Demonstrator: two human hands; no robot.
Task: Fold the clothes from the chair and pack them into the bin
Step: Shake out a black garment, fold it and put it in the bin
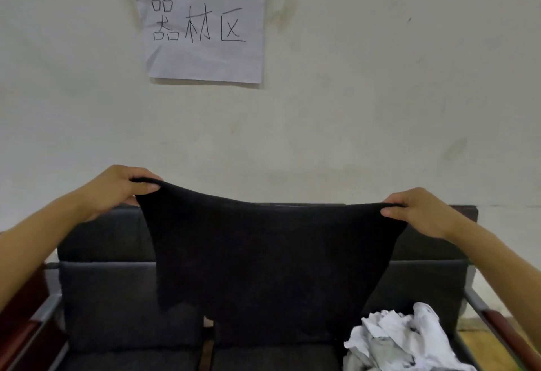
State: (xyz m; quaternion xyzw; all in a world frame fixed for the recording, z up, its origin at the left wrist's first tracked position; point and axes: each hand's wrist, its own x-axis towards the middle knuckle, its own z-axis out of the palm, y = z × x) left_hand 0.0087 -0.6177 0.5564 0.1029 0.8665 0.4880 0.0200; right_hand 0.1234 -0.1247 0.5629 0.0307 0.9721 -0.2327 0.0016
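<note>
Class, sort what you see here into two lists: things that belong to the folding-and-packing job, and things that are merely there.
Part of the job:
black garment, held up by left hand and right hand
crumpled white clothes
dark cushioned chair

Merely there:
handwritten paper sign
wall

A sheet of white paper (203, 32) is hanging on the far wall (380, 77), left of the middle and well above the chair back. Three large characters are showing on it, handwritten in dark pen in one row: 器材区. The paper is looking creased, and its lower part is carrying no writing. No other words, labels, brands or numbers are showing legibly anywhere else in the view.
</note>
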